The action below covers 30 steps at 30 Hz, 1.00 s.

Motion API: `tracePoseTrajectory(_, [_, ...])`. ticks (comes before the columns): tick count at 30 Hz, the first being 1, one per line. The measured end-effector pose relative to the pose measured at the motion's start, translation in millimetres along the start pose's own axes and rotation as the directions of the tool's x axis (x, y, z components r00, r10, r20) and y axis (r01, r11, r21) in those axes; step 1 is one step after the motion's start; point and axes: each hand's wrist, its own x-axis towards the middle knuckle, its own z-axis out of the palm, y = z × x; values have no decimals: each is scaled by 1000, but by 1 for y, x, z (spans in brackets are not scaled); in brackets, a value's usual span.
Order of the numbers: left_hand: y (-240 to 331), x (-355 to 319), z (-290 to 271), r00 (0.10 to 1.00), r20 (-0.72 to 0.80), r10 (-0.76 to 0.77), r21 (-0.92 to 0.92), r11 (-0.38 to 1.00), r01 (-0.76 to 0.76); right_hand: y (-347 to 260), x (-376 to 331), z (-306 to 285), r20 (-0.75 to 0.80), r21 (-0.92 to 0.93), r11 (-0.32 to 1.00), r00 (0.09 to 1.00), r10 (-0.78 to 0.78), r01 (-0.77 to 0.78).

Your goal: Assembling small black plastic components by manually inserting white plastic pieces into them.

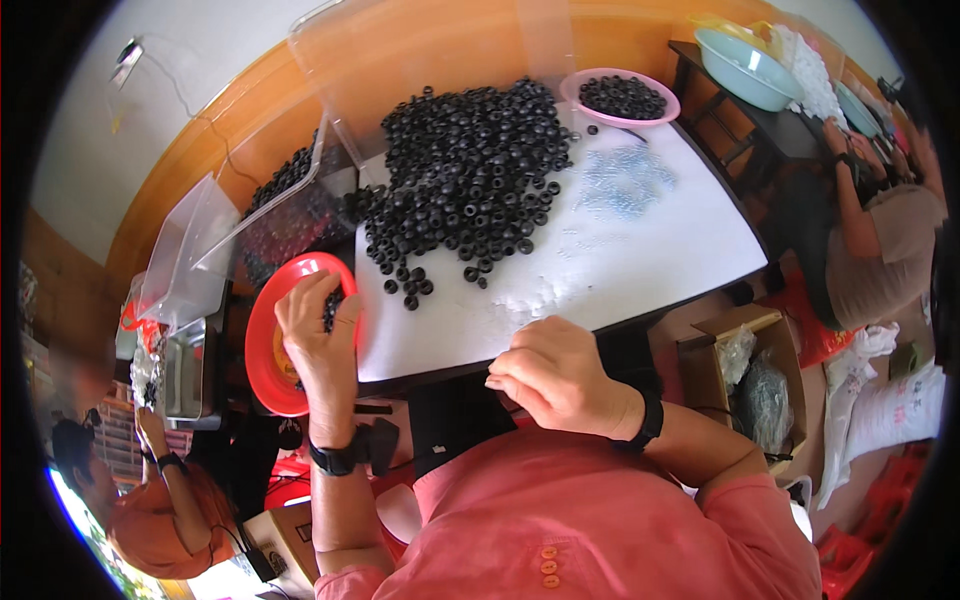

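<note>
My left hand [318,335] hangs over a red plastic basin [259,350], its thumb and fingers curved and apart, with nothing plainly held between them. A few small black pieces show in the basin behind its fingers. My right hand [555,375] is closed in front of the table's near edge, fingertips pressed together; whatever it may hold is hidden. On the white tabletop [655,240] lies a big heap of small round black parts with holes [475,160]. To its right is a spread of small thin clear-bluish pieces [625,182].
A pink bowl [668,104] of black parts stands at the far right corner. Clear plastic bins [190,235] stand at the left. A cardboard box [800,400] with plastic bags is at the right. Co-workers sit at the far left [165,510] and far right [880,250].
</note>
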Motion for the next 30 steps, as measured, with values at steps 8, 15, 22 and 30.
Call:
tracePoseTrajectory(8, [113, 10, 72, 759, 423, 495, -190, 867, -460, 49, -9, -75, -326, -511, 810, 937, 127, -287])
tracePoseTrajectory(15, [131, 17, 132, 515, 500, 696, -173, 663, -728, 62, -22, -81, -312, -488, 803, 928, 204, -341])
tracePoseTrajectory(22, [126, -2, 105, 491, 582, 648, -140, 675, -724, 66, -25, -82, -318, -436, 850, 934, 162, -296])
tracePoseTrajectory(30, [116, -25, 84, 528, 606, 596, -79, 705, -705, 67, -24, -81, -319, -447, 855, 940, 123, -263])
